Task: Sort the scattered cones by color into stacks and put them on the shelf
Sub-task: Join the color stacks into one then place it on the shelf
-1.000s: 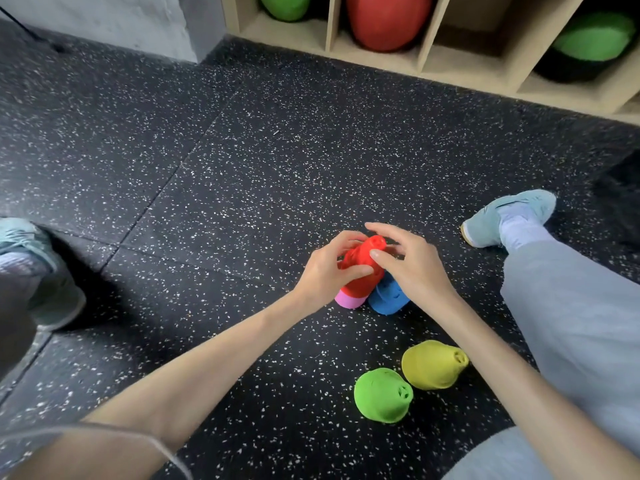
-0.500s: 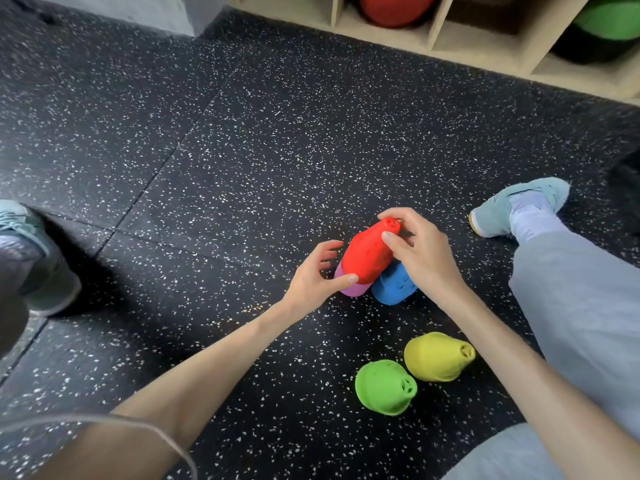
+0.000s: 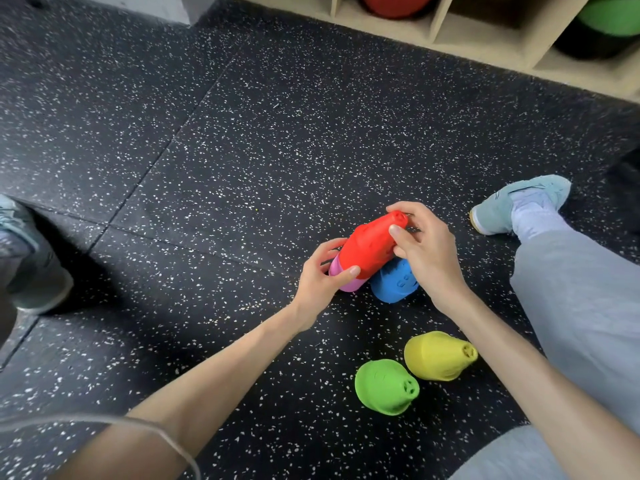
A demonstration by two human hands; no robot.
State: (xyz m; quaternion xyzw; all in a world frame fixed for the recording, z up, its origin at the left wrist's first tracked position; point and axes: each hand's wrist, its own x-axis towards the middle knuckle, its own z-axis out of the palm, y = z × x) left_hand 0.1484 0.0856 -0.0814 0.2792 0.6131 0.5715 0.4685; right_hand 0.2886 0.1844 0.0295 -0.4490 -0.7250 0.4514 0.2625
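The red cone stack (image 3: 372, 245) is held tilted above the floor, its narrow tip up toward the right and its wide end down to the left, where a pink cone (image 3: 341, 280) pokes out from under the red rim. The right hand (image 3: 427, 252) grips the narrow end, fingers curled over the tip and thumb pressed on the red side. The left hand (image 3: 318, 282) holds the wide end, thumb lying across the seam between red and pink, fingers wrapped behind; the two hands are apart, one at each end of the stack. Just beneath the stack and beside the right palm, a blue cone (image 3: 394, 282) rests on the floor (image 3: 277, 150), which is black rubber flecked with white. Nearer the person, a yellow cone (image 3: 438, 356) and a green cone (image 3: 384, 386) lie on their sides, close together, tips pointing right. A grey trouser leg (image 3: 581, 306) stretches along the right, ending in a pale blue shoe (image 3: 512, 202); another shoe (image 3: 27, 258) sits at the left edge. At the top, a wooden shelf (image 3: 485, 39) with open compartments holds a red ball (image 3: 394, 3) and a green ball (image 3: 613, 15).
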